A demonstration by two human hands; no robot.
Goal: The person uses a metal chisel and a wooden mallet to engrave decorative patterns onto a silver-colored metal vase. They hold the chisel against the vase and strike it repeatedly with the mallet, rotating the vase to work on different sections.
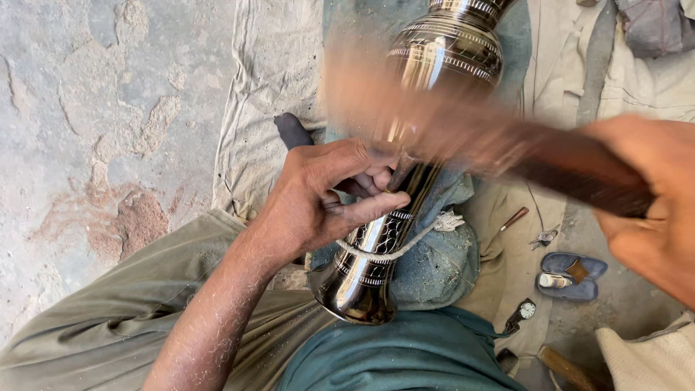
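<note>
A tall polished metal vase with engraved dark bands lies along my lap, its flared end toward me. A white rope loops around its neck over a blue-green cloth pad. My left hand rests on the vase's narrow neck, fingers pinching a small tool against the metal; the tool is mostly hidden. My right hand grips the dark wooden handle of a hammer, whose head is a motion blur above the left hand.
A beige cloth covers the stone floor. To the right lie a wristwatch, a small wood-handled tool, keys, a blue sandal and another wooden handle.
</note>
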